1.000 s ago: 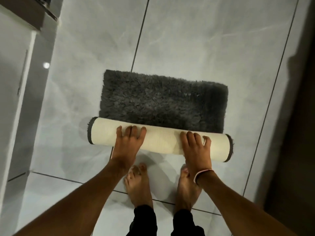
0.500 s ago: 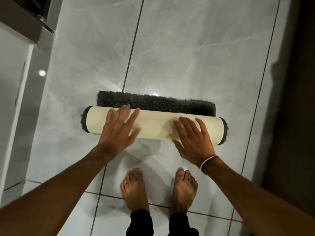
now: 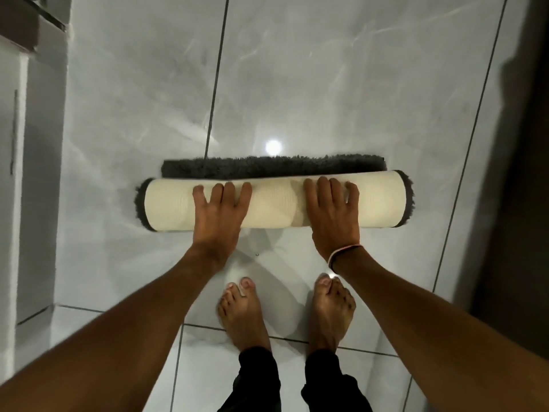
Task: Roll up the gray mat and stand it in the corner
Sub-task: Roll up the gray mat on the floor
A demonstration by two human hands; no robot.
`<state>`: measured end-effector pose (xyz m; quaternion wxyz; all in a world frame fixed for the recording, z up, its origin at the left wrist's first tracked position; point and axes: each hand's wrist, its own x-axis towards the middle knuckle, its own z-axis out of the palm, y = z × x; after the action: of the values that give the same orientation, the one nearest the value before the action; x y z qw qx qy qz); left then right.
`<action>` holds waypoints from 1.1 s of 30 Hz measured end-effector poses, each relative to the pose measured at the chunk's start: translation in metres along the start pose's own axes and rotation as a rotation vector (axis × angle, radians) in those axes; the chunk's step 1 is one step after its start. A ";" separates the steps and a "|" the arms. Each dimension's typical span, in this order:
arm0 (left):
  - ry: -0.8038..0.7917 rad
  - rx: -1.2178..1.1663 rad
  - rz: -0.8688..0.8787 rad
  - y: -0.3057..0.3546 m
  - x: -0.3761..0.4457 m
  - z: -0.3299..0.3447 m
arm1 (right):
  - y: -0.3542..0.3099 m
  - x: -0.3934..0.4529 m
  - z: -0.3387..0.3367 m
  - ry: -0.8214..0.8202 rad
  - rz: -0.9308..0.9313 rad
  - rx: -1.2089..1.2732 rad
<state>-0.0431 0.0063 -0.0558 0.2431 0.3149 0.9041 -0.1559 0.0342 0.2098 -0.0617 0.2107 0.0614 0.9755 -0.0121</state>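
Note:
The gray mat (image 3: 274,205) lies on the tiled floor as a thick roll, cream backing outward, dark shaggy pile showing at both ends. A narrow strip of gray pile (image 3: 273,167) still lies flat on the floor just beyond the roll. My left hand (image 3: 219,212) presses flat on the roll left of its middle, fingers spread over the top. My right hand (image 3: 332,215), with a thin band at the wrist, presses on the right part the same way. Neither hand wraps around the roll.
My bare feet (image 3: 243,316) stand close behind the roll on glossy gray tiles (image 3: 297,84). A pale cabinet front (image 3: 17,173) runs along the left. A dark wall or door (image 3: 528,173) borders the right. A lamp's reflection (image 3: 272,147) shines just beyond the mat.
The roll has travelled away from me and grown thicker, and the flat gray part has shrunk to a narrow strip. Both hands moved forward with it, and my feet stepped after it.

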 end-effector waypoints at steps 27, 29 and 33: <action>0.065 -0.075 0.027 0.036 0.061 -0.021 | 0.039 -0.008 -0.011 0.470 0.670 0.670; 0.050 -0.071 0.063 0.030 0.063 -0.020 | 0.038 -0.018 -0.007 0.472 1.027 1.040; 0.035 -0.119 0.074 0.029 0.050 -0.024 | 0.039 -0.011 -0.019 0.068 1.576 1.865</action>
<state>-0.0663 0.0633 -0.0661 0.2513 0.3359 0.9036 -0.0874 0.0411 0.2480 -0.0396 0.0100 0.7637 0.2936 -0.5748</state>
